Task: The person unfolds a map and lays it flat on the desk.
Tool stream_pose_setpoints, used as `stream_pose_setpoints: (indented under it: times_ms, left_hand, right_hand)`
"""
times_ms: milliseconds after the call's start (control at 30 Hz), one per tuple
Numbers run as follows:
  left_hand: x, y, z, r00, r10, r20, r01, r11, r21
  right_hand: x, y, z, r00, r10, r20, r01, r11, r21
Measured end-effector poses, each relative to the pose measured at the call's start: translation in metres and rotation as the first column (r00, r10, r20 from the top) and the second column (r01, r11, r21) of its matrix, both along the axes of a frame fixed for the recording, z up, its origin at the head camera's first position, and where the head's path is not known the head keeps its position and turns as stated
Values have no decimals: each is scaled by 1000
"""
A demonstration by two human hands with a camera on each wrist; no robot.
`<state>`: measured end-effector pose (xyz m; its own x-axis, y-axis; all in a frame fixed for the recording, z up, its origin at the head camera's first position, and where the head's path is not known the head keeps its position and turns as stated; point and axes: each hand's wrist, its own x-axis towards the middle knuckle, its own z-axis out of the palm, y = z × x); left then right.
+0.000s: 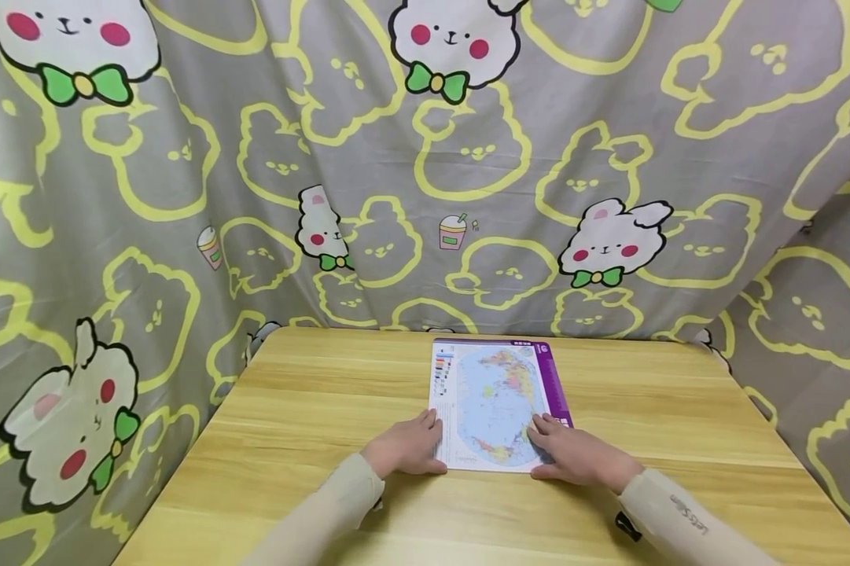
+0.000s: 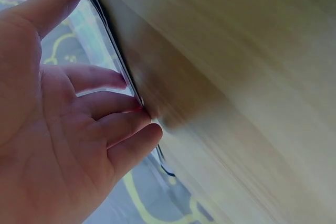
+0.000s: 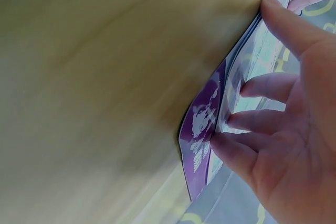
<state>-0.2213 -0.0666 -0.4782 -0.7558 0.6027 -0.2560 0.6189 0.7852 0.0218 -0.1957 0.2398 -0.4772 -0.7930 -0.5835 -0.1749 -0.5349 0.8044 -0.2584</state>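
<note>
A stiff world map (image 1: 495,401) with a purple band along its right side lies flat on the wooden table, turned sideways. My left hand (image 1: 409,446) rests at its left edge; in the left wrist view the fingertips (image 2: 135,103) touch that edge and the thumb reaches the near corner. On the opposite side my right hand (image 1: 573,452) has its fingertips (image 3: 239,121) on the map near the purple band, thumb at the near edge. In the right wrist view, the map's edge shows thin stacked layers.
The wooden table (image 1: 311,393) reaches back to a grey curtain (image 1: 389,165) printed with yellow outlines and white rabbits, which hangs behind it and on both sides. A small black object (image 1: 627,525) shows beneath the right sleeve (image 1: 679,511).
</note>
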Motion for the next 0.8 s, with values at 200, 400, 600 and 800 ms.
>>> stream_pose_setpoints:
  times_ms: [200, 400, 600, 800]
  left_hand:
    - [-2, -16, -1, 1000, -10, 3, 10, 1000, 29]
    - [-5, -21, 1, 999, -34, -28, 35, 999, 30]
    - [-10, -18, 4, 1000, -15, -13, 16, 1000, 19]
    - [-17, -19, -1, 999, -40, 16, 40, 999, -6]
  right_hand:
    - [-3, -13, -1, 999, 26, -27, -26, 1000, 13]
    - [-4, -20, -1, 999, 23, -42, -21, 998, 50]
    - [-6, -20, -2, 999, 4, -34, -1, 998, 70]
    - [-8, -17, -2, 1000, -11, -2, 11, 999, 52]
